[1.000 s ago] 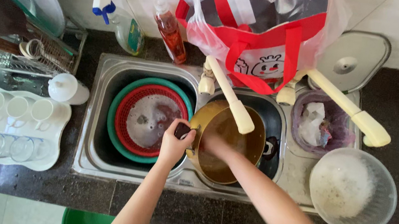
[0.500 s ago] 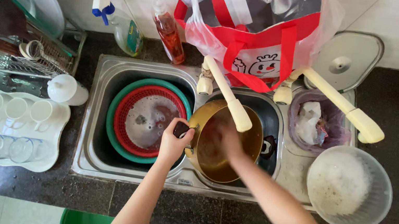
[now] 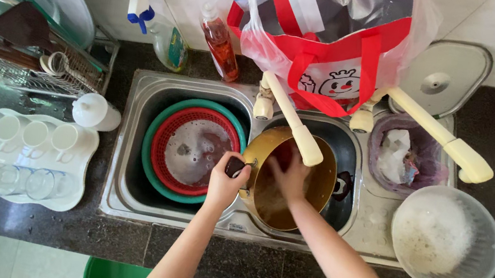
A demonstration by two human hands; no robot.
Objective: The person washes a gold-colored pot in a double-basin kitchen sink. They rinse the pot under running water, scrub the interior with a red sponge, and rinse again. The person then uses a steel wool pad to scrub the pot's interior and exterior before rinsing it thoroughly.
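Observation:
A gold-coloured pot (image 3: 318, 189) stands tilted in the right basin of a steel double sink (image 3: 129, 141), under a cream tap spout (image 3: 292, 126). My left hand (image 3: 227, 180) grips the pot's dark side handle at its left rim. My right hand (image 3: 289, 171) is inside the pot, pressed against its inner wall; whether it holds a sponge or cloth I cannot tell. The left basin holds a red colander (image 3: 194, 147) nested in a green bowl (image 3: 152, 144), with foamy water in it.
A second cream tap (image 3: 449, 146) reaches right over a purple-lined bin (image 3: 405, 157). A clear bowl (image 3: 447, 239) with suds sits on the dark counter. A red-and-white bag (image 3: 333, 47), spray bottle (image 3: 159, 28), orange soap bottle (image 3: 220, 40), pot lid (image 3: 443, 77), cup tray (image 3: 29, 155) surround the sink.
My right hand has moved deeper into the pot, toward its far wall. My left hand keeps its hold on the handle. The view has shifted slightly.

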